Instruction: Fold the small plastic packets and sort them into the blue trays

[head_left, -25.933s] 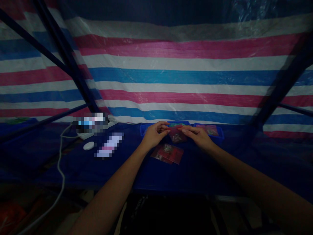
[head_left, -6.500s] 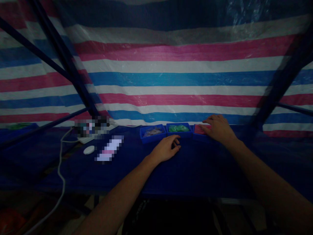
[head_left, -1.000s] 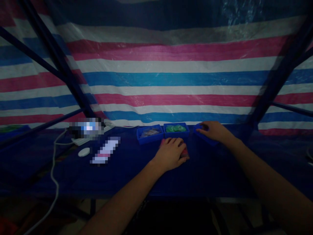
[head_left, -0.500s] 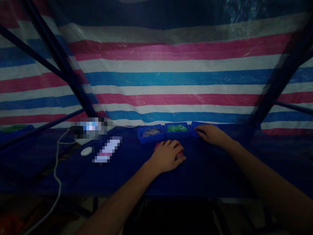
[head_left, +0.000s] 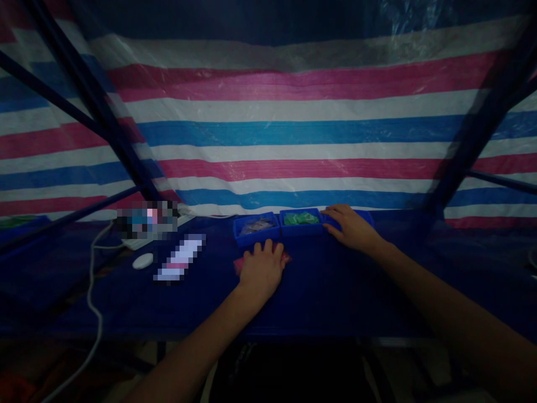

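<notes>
My left hand (head_left: 263, 268) lies on the table with its fingers curled over a crinkled pink plastic packet (head_left: 239, 265), which shows at both sides of the palm. Just beyond it stands a blue bin (head_left: 257, 238) holding clear packets (head_left: 257, 225). In the middle blue bin (head_left: 300, 230) are green packets (head_left: 301, 218). At the left end of a third blue bin (head_left: 367, 218) is my right hand (head_left: 350, 228), its thumb and fingers apart. This hand hides most of that bin, and I see nothing held in it.
A white power strip (head_left: 142, 238), a white oval object (head_left: 143, 261) and a pixelated phone-like shape (head_left: 180, 258) lie on the left of the blue table (head_left: 335, 302). A white cable (head_left: 94, 296) hangs over the left side. Behind is a striped tarp (head_left: 293, 134) with blue frame poles (head_left: 457, 145).
My left hand has slid left with the pink packet, its fingers now pointing forward. My right hand has shifted slightly left along the third bin. The view has moved a little.
</notes>
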Demonstrator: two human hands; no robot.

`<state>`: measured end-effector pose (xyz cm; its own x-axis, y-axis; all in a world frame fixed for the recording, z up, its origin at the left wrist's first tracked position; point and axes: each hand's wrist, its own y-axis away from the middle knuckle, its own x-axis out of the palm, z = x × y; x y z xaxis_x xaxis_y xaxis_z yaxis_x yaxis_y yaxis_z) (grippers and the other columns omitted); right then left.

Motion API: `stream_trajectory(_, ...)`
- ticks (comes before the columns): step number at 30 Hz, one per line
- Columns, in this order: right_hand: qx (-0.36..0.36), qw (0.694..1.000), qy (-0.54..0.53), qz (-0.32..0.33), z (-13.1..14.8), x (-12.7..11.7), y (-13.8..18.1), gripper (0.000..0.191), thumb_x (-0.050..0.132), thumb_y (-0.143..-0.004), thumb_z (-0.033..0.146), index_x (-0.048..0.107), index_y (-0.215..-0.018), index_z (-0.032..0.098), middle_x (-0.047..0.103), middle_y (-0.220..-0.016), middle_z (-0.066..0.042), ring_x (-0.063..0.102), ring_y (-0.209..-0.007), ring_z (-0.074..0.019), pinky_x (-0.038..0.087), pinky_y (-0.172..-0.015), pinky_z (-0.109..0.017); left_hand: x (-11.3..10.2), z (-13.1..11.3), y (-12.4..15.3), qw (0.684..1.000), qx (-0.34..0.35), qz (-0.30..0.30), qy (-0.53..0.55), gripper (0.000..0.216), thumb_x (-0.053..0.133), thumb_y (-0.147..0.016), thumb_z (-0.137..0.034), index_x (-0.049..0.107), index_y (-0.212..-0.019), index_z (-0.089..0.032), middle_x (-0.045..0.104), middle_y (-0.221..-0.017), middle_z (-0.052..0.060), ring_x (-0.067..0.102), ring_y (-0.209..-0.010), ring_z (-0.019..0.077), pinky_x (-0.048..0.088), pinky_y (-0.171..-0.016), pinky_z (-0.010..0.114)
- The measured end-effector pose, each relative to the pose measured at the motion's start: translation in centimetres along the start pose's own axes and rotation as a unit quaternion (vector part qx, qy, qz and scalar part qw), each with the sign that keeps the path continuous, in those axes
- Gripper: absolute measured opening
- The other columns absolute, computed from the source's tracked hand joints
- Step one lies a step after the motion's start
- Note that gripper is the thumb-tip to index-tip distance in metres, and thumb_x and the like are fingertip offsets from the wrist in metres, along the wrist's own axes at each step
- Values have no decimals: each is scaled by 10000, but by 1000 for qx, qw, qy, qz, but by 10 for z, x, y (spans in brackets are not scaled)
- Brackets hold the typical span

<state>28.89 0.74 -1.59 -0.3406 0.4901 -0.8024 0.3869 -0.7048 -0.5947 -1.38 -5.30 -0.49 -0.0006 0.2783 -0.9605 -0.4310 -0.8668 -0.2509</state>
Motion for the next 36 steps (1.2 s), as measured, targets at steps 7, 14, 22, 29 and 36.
stream_trajectory(7,-50,997,-1,51,13,13,-15,300,574,-948,285,659,-1229,224,691,-1145,-98,584,-1123,-288,441,-1047,-489,-7,-6,-5,997,-77,20,-24,348,440,-981,-445,621,-1136,-192,593,-1141,177,586,-995,367,475,-804,546)
stream_trajectory(14,-18,999,-32,29,12,20,-19,224,657,-902,265,710,-1117,227,737,-1033,-78,587,-1061,-289,486,-961,-454,-32,-7,-20,996,1,-87,-21,454,463,-964,-520,600,-1197,-154,596,-1204,179,535,-1140,372,400,-987,546)
stream_trajectory(22,-3,998,-67,1,13,8,-18,222,649,-911,291,738,-1112,265,751,-1013,-50,555,-1118,-297,498,-963,-468,-18,31,-64,978,84,-123,144,790,643,-869,-526,299,-1515,-227,356,-1538,146,341,-1426,340,319,-1158,508)
stream_trajectory(29,10,995,-91,-31,27,-23,-15,256,613,-925,323,724,-1155,339,739,-1030,-40,532,-1186,-328,473,-1011,-553,-9,38,-66,952,106,-119,261,934,723,-810,-494,203,-1553,-273,235,-1610,143,316,-1465,324,352,-1167,504)
stream_trajectory(36,-1,981,-183,-62,34,-41,-11,196,686,-886,396,732,-1075,368,724,-1021,-27,557,-1181,-311,485,-1020,-546,-17,34,-65,889,95,-92,437,925,766,-793,-433,218,-1527,-309,460,-1481,151,576,-1232,297,528,-976,492)
